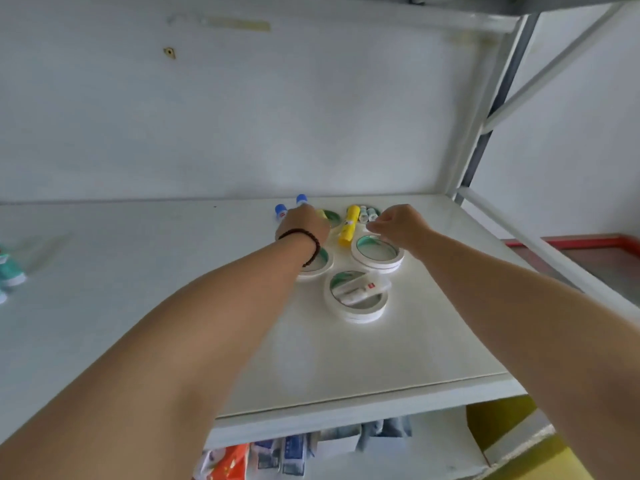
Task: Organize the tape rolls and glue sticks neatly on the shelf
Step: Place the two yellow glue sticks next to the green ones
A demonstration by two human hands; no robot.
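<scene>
Several white tape rolls with green cores lie flat on the white shelf (398,358). The nearest tape roll (356,311) has a white glue stick (360,289) lying across it. My right hand (401,226) hovers at the far rim of another tape roll (377,259), fingers pinched together; whether they grip the rim is unclear. My left hand (304,223), with a dark bead bracelet, reaches over a third roll (317,268) toward a partly hidden roll (332,216) and two blue-capped glue sticks (280,211). A yellow glue stick (349,225) lies between the hands. What the left fingers touch is hidden.
Small pale glue sticks (367,213) rest on a roll at the back. Green and white bottles (10,270) stand at the shelf's left edge. A metal upright and diagonal brace (498,109) frame the right side. Packets (277,455) fill the lower shelf.
</scene>
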